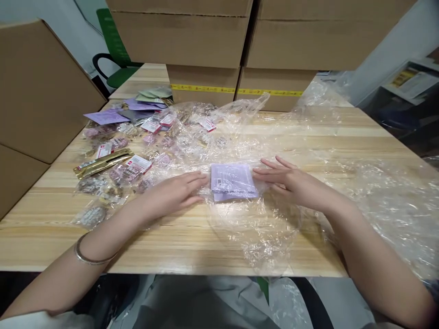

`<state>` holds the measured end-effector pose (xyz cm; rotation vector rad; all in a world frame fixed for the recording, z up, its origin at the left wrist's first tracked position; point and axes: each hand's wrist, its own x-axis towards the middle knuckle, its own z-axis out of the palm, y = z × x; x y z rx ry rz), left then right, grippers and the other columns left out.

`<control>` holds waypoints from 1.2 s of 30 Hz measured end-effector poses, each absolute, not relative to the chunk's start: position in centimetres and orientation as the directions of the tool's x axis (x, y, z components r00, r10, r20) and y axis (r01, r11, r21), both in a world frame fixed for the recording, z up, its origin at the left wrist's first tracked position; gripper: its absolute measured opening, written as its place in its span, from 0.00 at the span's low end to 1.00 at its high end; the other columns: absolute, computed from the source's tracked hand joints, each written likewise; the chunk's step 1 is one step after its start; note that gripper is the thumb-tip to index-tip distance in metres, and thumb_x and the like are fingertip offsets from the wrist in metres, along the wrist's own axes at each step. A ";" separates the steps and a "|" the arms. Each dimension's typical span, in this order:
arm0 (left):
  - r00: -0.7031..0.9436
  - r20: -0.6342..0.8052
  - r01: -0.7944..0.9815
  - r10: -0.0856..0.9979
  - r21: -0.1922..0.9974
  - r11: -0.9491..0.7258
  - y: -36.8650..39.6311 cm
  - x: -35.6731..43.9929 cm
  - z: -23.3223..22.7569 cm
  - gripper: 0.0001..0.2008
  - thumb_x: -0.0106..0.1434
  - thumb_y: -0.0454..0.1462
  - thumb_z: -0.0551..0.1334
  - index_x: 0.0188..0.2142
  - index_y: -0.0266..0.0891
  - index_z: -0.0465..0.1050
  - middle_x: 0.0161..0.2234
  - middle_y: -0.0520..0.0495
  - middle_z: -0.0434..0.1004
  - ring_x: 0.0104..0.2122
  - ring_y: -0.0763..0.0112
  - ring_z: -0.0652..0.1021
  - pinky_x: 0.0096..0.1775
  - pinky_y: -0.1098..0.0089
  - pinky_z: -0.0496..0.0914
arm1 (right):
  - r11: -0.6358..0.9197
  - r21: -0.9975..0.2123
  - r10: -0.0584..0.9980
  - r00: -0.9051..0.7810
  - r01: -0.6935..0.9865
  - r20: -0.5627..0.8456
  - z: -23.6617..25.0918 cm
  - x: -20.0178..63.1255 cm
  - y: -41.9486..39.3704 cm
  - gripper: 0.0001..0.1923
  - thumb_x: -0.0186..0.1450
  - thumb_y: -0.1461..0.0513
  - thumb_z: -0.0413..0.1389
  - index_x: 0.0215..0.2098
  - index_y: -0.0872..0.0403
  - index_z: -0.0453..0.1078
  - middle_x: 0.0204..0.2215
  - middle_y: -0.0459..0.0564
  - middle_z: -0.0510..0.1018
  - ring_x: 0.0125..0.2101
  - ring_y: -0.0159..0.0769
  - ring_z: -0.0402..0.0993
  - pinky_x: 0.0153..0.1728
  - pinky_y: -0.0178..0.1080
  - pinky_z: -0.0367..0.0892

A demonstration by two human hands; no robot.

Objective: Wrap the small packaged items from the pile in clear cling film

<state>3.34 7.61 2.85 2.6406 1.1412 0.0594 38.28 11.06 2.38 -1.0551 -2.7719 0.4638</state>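
Note:
A pair of lilac flat packets (233, 178), stacked slightly askew, lies in the middle of the table under or within clear plastic film (270, 242). On its left side rests my left hand (181, 189), fingers extended and pointing at the packets, close to their edge. My right hand (283, 177) is on the other side, its fingers spread over the film near the packets' right edge. Neither hand grips anything that I can see. The film spreads widely around both hands, crumpled toward the front and the right.
Small wrapped items (120, 173), a gold packet (103, 162) and purple envelopes (108, 116) are heaped at the left of the wooden table (171, 249). Cardboard boxes (206, 41) with yellow tape stand at the back. Another large box (41, 100) borders the left. A green chair (115, 50) stands behind.

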 end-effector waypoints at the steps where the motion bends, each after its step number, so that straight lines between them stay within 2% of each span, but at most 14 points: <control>1: 0.680 -0.096 0.716 0.727 0.300 -0.631 7.8 3.0 3.0 0.23 0.71 0.45 0.53 0.63 0.41 0.61 0.63 0.40 0.64 0.61 0.59 0.68 0.60 0.60 0.64 | 0.698 -0.373 0.665 -0.746 0.611 0.021 2.6 38.4 11.2 0.25 0.68 0.65 0.48 0.62 0.43 0.65 0.61 0.43 0.68 0.66 0.44 0.52 0.67 0.61 0.42; 4: 0.664 -0.160 0.720 0.730 0.398 -0.568 7.9 2.1 4.0 0.25 0.70 0.50 0.54 0.63 0.44 0.63 0.62 0.44 0.66 0.59 0.61 0.70 0.59 0.62 0.64 | 0.665 -0.491 0.659 -0.751 0.562 0.033 3.4 38.5 11.1 0.22 0.71 0.62 0.44 0.60 0.45 0.68 0.59 0.43 0.71 0.65 0.43 0.56 0.68 0.60 0.40; 6: 0.612 -0.146 0.756 0.777 0.395 -0.522 7.6 2.2 4.6 0.31 0.67 0.54 0.55 0.64 0.43 0.60 0.63 0.42 0.66 0.59 0.58 0.71 0.59 0.61 0.65 | 0.618 -0.539 0.714 -0.696 0.573 0.078 3.6 38.3 10.9 0.21 0.72 0.60 0.42 0.55 0.46 0.72 0.57 0.43 0.73 0.64 0.44 0.59 0.67 0.59 0.46; 9: 0.567 0.005 0.774 0.824 0.341 -0.534 6.9 4.0 4.9 0.37 0.65 0.57 0.56 0.65 0.38 0.57 0.64 0.38 0.63 0.61 0.55 0.68 0.60 0.58 0.62 | 0.527 -0.560 0.822 -0.549 0.639 0.147 3.5 37.3 10.7 0.20 0.71 0.61 0.41 0.44 0.45 0.76 0.47 0.45 0.80 0.59 0.46 0.67 0.59 0.56 0.64; 12: 0.634 0.176 0.722 0.753 0.213 -0.658 7.0 7.1 4.6 0.33 0.66 0.52 0.58 0.62 0.34 0.59 0.63 0.35 0.64 0.62 0.54 0.65 0.62 0.56 0.59 | 0.485 -0.536 0.856 -0.500 0.691 0.131 3.3 36.2 10.5 0.19 0.68 0.63 0.41 0.39 0.48 0.75 0.37 0.47 0.82 0.43 0.43 0.78 0.44 0.48 0.73; 15: 0.704 0.155 0.692 0.693 0.070 -0.719 7.7 10.3 4.3 0.29 0.66 0.44 0.61 0.62 0.35 0.59 0.59 0.36 0.69 0.58 0.53 0.70 0.57 0.56 0.63 | 0.474 -0.483 0.867 -0.485 0.736 0.112 3.1 35.4 10.3 0.16 0.66 0.63 0.43 0.38 0.51 0.73 0.32 0.48 0.81 0.31 0.39 0.78 0.34 0.42 0.70; 17: 0.709 0.059 0.701 0.702 0.042 -0.712 8.1 11.9 4.1 0.27 0.65 0.39 0.62 0.61 0.34 0.60 0.52 0.36 0.75 0.49 0.55 0.77 0.49 0.59 0.69 | 0.484 -0.452 0.867 -0.481 0.749 0.132 3.0 35.3 10.2 0.15 0.65 0.63 0.43 0.38 0.51 0.73 0.30 0.47 0.81 0.27 0.36 0.76 0.31 0.39 0.67; 19: 0.701 -0.002 0.713 0.714 0.035 -0.700 8.4 12.9 3.9 0.22 0.64 0.33 0.60 0.57 0.34 0.64 0.45 0.38 0.78 0.41 0.57 0.79 0.41 0.61 0.71 | 0.530 -0.414 0.842 -0.515 0.740 0.158 2.9 35.4 10.1 0.16 0.65 0.63 0.44 0.40 0.51 0.73 0.29 0.47 0.81 0.25 0.34 0.75 0.29 0.37 0.65; 22: 0.685 -0.021 0.728 0.728 0.005 -0.685 8.1 13.3 3.3 0.15 0.63 0.28 0.58 0.49 0.34 0.71 0.43 0.38 0.78 0.41 0.56 0.79 0.39 0.61 0.70 | 0.625 -0.316 0.778 -0.602 0.714 0.180 2.9 35.6 9.9 0.15 0.67 0.59 0.45 0.41 0.51 0.74 0.26 0.46 0.80 0.24 0.34 0.75 0.27 0.35 0.63; 24: 0.679 -0.022 0.734 0.734 -0.003 -0.679 7.6 13.0 2.8 0.14 0.64 0.28 0.57 0.49 0.35 0.71 0.45 0.38 0.78 0.42 0.56 0.79 0.40 0.61 0.70 | 0.665 -0.265 0.745 -0.640 0.698 0.186 3.1 35.8 9.8 0.15 0.68 0.54 0.49 0.40 0.51 0.74 0.28 0.47 0.81 0.24 0.34 0.76 0.26 0.35 0.62; 27: 0.688 -0.025 0.725 0.725 0.001 -0.688 6.9 12.3 2.6 0.14 0.66 0.30 0.57 0.50 0.36 0.71 0.45 0.39 0.78 0.42 0.57 0.79 0.40 0.62 0.70 | 0.685 -0.262 0.727 -0.663 0.680 0.177 3.7 35.9 9.4 0.17 0.64 0.48 0.56 0.42 0.50 0.76 0.33 0.47 0.83 0.26 0.34 0.77 0.27 0.35 0.62; 30: 0.680 -0.046 0.733 0.732 0.005 -0.680 6.6 11.1 3.7 0.13 0.65 0.29 0.56 0.49 0.37 0.71 0.41 0.41 0.80 0.37 0.60 0.80 0.35 0.64 0.69 | 0.660 -0.297 0.744 -0.654 0.690 0.133 4.4 36.4 9.1 0.14 0.64 0.51 0.56 0.42 0.47 0.77 0.34 0.45 0.83 0.27 0.35 0.78 0.28 0.36 0.64; 32: 0.644 -0.076 0.765 0.761 0.049 -0.643 6.9 9.9 5.0 0.12 0.65 0.30 0.56 0.48 0.38 0.71 0.37 0.43 0.80 0.32 0.62 0.79 0.32 0.66 0.67 | 0.611 -0.382 0.766 -0.639 0.693 0.069 4.9 36.9 9.2 0.12 0.65 0.54 0.53 0.39 0.47 0.77 0.32 0.45 0.83 0.28 0.36 0.78 0.28 0.37 0.65; 36: 0.535 -0.157 0.831 0.830 0.273 -0.484 9.3 6.5 7.3 0.13 0.66 0.39 0.59 0.49 0.40 0.69 0.34 0.46 0.80 0.30 0.65 0.78 0.29 0.69 0.66 | 0.398 -0.625 0.854 -0.520 0.672 -0.016 4.8 37.8 10.3 0.13 0.67 0.57 0.47 0.35 0.50 0.73 0.25 0.45 0.78 0.26 0.34 0.74 0.28 0.37 0.66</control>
